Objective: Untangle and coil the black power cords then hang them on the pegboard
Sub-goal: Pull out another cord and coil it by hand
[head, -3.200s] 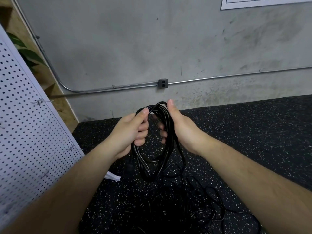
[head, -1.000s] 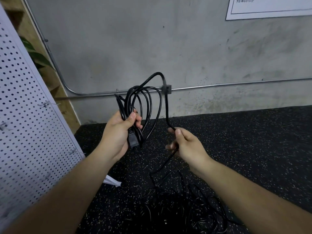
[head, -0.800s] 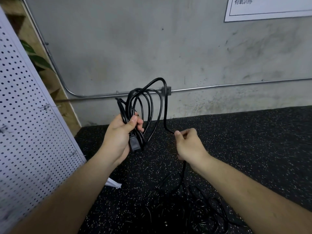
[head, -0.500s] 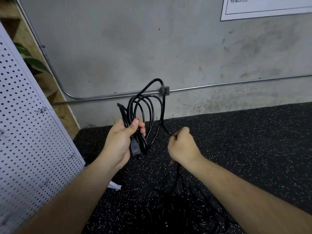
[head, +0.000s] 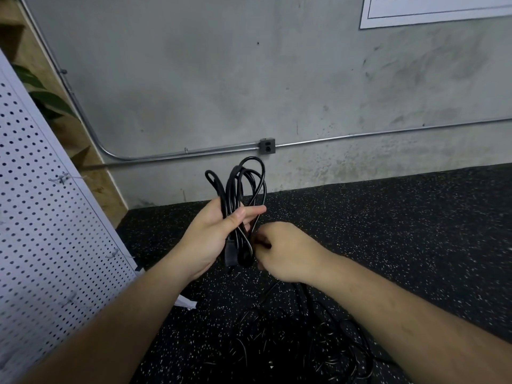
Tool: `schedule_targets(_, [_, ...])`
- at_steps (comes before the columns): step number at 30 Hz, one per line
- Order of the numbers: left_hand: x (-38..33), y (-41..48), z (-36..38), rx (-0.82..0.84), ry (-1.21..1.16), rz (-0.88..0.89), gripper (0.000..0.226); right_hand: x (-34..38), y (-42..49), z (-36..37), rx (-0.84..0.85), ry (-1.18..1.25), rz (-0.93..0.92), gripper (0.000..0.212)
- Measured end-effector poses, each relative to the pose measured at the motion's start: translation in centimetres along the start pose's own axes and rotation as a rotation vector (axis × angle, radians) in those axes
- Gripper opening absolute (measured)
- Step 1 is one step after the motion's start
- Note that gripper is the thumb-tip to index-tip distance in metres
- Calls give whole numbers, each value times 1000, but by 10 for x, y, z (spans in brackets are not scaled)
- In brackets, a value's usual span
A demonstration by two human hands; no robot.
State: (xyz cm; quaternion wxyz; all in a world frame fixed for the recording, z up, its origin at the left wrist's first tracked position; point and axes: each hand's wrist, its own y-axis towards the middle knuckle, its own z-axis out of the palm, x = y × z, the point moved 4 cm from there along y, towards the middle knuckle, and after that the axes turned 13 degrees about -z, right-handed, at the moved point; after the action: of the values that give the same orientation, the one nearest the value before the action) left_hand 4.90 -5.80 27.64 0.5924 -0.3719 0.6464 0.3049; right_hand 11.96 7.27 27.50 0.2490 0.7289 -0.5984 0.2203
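My left hand (head: 214, 235) grips a coil of black power cord (head: 243, 184) upright, several loops standing above the fist and a plug end hanging below the palm. My right hand (head: 288, 250) is closed around the cord just right of the coil's lower end, its knuckles toward me. From that hand the cord trails down to a tangled heap of black cords (head: 299, 345) on the floor. The white pegboard (head: 41, 234) leans at the left, with small metal hooks (head: 62, 178) sticking out of it.
Black speckled rubber flooring (head: 401, 231) runs to a grey concrete wall with a metal conduit and an outlet box (head: 267, 146). A plant and wooden steps sit behind the pegboard. A white paper scrap (head: 185, 302) lies at the pegboard's foot.
My right hand has moved left and up against the coil's lower end, bringing the loose loop in. The coil in my left hand is now narrower and tighter.
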Motion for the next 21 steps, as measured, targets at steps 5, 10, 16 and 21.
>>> schedule_targets(5, [-7, 0, -7, -102, 319, 104, 23, 5, -13, 9, 79, 339, 37, 16])
schedule_targets(10, [-7, 12, -36, -212, 395, 83, 21, 6, -39, 39, 273, 455, 98, 12])
schedule_targets(16, [-5, 12, -36, -193, 534, 68, 23, 10, -45, -8, 75, -202, -228, 44])
schedule_targets(21, [-2, 4, -6, 15, 478, 58, 26, 7, -34, -48, -280, -231, -310, 27])
